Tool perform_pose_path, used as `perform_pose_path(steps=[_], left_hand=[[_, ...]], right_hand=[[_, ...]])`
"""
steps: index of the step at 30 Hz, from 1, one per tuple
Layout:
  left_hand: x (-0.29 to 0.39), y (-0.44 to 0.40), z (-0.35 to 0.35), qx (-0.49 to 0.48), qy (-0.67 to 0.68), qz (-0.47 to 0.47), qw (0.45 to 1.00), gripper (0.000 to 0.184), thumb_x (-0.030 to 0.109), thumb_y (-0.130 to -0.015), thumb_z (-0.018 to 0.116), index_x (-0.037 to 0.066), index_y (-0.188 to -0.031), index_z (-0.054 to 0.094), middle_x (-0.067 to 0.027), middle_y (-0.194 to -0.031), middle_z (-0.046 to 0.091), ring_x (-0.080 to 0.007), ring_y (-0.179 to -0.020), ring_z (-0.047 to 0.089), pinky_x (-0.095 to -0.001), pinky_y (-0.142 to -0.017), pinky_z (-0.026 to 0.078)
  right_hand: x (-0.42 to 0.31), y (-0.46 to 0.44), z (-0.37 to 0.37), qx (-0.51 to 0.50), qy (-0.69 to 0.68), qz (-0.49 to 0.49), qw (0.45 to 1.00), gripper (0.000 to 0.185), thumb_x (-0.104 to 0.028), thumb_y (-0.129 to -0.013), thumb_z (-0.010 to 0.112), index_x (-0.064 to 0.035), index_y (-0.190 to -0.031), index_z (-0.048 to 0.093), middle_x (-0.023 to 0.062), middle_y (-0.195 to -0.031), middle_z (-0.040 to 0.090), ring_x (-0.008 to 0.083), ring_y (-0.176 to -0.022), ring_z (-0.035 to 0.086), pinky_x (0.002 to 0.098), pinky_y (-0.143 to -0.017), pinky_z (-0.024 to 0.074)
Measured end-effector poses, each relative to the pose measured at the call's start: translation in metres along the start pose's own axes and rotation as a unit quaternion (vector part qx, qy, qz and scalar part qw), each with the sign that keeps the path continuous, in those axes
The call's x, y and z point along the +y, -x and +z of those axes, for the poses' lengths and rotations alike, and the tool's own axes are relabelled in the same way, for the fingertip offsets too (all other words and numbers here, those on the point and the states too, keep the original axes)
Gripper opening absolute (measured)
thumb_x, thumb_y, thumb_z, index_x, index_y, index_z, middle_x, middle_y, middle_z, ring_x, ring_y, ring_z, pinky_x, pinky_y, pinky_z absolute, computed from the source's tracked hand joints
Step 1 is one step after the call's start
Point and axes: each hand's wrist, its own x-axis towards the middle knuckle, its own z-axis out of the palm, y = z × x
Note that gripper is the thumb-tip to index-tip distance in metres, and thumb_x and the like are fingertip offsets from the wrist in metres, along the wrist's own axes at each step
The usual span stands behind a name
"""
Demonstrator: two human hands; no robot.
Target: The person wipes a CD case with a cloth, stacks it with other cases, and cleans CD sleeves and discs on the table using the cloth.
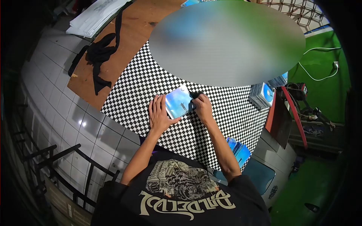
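Note:
A blue, glossy printed square sleeve point(178, 102) with a small dark figure on it lies tilted on the checkered cloth, on top of what looks like a thin stack. Along its left edge rests my left hand point(157, 116), fingers stretched out and the thumb by the lower corner. At the right edge is my right hand point(203, 107), its fingers closed in a pinch. A dark shape shows beside those fingertips, and what they grip, if anything, is hidden.
Stacked disc sleeves point(263, 95) stand at the table's right edge. More blue sleeves point(238, 151) lie near my right elbow. A black cloth strap point(101, 51) and papers point(96, 17) are at the left. A blurred patch covers the table's far part. A chair point(264, 176) stands below.

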Motion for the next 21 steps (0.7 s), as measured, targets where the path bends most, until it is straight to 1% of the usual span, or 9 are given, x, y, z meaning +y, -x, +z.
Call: perform_pose_path(steps=[3,7,10,11,14,15,18,19,21], left_hand=[[0.002,0.002,0.001,-0.001,-0.005,0.002,1.0,0.123,0.062,-0.062,0.088,0.0,-0.154,0.035,-0.0164,-0.151,0.043,-0.0326,-0.15,0.031,-0.0515,-0.126,0.017],[0.002,0.002,0.001,0.002,0.0,-0.01,1.0,0.123,0.064,-0.062,0.087,0.0,-0.154,0.036,-0.0161,-0.15,0.044,-0.0324,-0.15,0.031,-0.0512,-0.126,0.017],[0.001,0.002,0.002,-0.006,-0.006,-0.009,1.0,0.125,0.065,-0.063,0.087,-0.004,-0.153,0.033,-0.0182,-0.151,0.043,-0.0324,-0.15,0.031,-0.0523,-0.126,0.016],[0.001,0.003,0.002,-0.007,-0.006,-0.011,1.0,0.125,0.065,-0.063,0.087,-0.004,-0.153,0.033,-0.0182,-0.151,0.043,-0.0324,-0.15,0.031,-0.0523,-0.126,0.016],[0.005,-0.001,0.008,0.01,-0.031,-0.024,0.999,0.127,0.067,-0.064,0.086,-0.006,-0.153,0.032,-0.0198,-0.15,0.042,-0.0321,-0.149,0.031,-0.0529,-0.126,0.016],[0.007,-0.002,0.009,0.011,-0.029,-0.022,0.999,0.127,0.067,-0.064,0.086,-0.006,-0.153,0.032,-0.0198,-0.15,0.042,-0.0321,-0.149,0.031,-0.0529,-0.126,0.016],[0.008,-0.002,0.009,0.009,-0.035,-0.033,0.999,0.126,0.069,-0.064,0.085,-0.004,-0.153,0.034,-0.0195,-0.148,0.043,-0.032,-0.148,0.033,-0.0528,-0.126,0.018],[0.007,-0.002,0.009,0.009,-0.036,-0.034,0.999,0.126,0.069,-0.064,0.085,-0.004,-0.153,0.034,-0.0195,-0.148,0.043,-0.032,-0.148,0.033,-0.0528,-0.126,0.018],[0.005,-0.002,0.011,0.023,-0.032,-0.028,0.999,0.127,0.07,-0.065,0.084,-0.004,-0.153,0.033,-0.0198,-0.148,0.043,-0.0324,-0.147,0.034,-0.0528,-0.125,0.018]], right_hand=[[0.0,-0.012,0.004,0.011,0.022,-0.024,0.999,0.015,0.006,-0.078,0.066,-0.0052,-0.085,0.074,0.0089,-0.085,0.06,0.0291,-0.087,0.062,0.0398,-0.078,0.0536],[-0.007,-0.007,0.004,-0.003,0.0,0.032,0.999,0.015,0.004,-0.079,0.067,-0.0064,-0.087,0.073,0.0096,-0.087,0.062,0.0303,-0.082,0.063,0.0417,-0.073,0.0538],[-0.02,0.023,-0.015,-0.069,0.039,0.128,0.989,0.014,0.001,-0.081,0.066,-0.0071,-0.09,0.072,0.0109,-0.086,0.062,0.0306,-0.08,0.064,0.0419,-0.067,0.0536],[-0.023,0.027,-0.013,-0.071,0.038,0.127,0.989,0.014,0.001,-0.081,0.066,-0.0071,-0.09,0.072,0.0109,-0.086,0.062,0.0306,-0.08,0.064,0.0419,-0.067,0.0536],[-0.03,0.029,-0.009,-0.105,0.084,0.24,0.961,0.01,-0.002,-0.082,0.065,-0.0059,-0.09,0.071,0.0111,-0.087,0.064,0.0294,-0.086,0.065,0.0428,-0.077,0.0515],[-0.031,0.028,-0.009,-0.103,0.087,0.24,0.961,0.01,-0.002,-0.082,0.065,-0.0059,-0.09,0.071,0.0111,-0.087,0.064,0.0294,-0.086,0.065,0.0428,-0.077,0.0515],[-0.038,0.022,-0.007,-0.111,0.208,0.162,0.958,0.01,0.001,-0.079,0.064,-0.0008,-0.088,0.069,0.017,-0.092,0.066,0.0307,-0.094,0.062,0.0446,-0.093,0.0448],[-0.039,0.022,-0.006,-0.112,0.207,0.161,0.959,0.01,0.001,-0.079,0.064,-0.0008,-0.088,0.069,0.017,-0.092,0.066,0.0307,-0.094,0.062,0.0446,-0.093,0.0448],[-0.038,0.022,-0.003,-0.117,0.248,0.14,0.951,0.009,0.0,-0.079,0.065,-0.0005,-0.088,0.069,0.0174,-0.09,0.067,0.0302,-0.094,0.061,0.0454,-0.096,0.0402]])
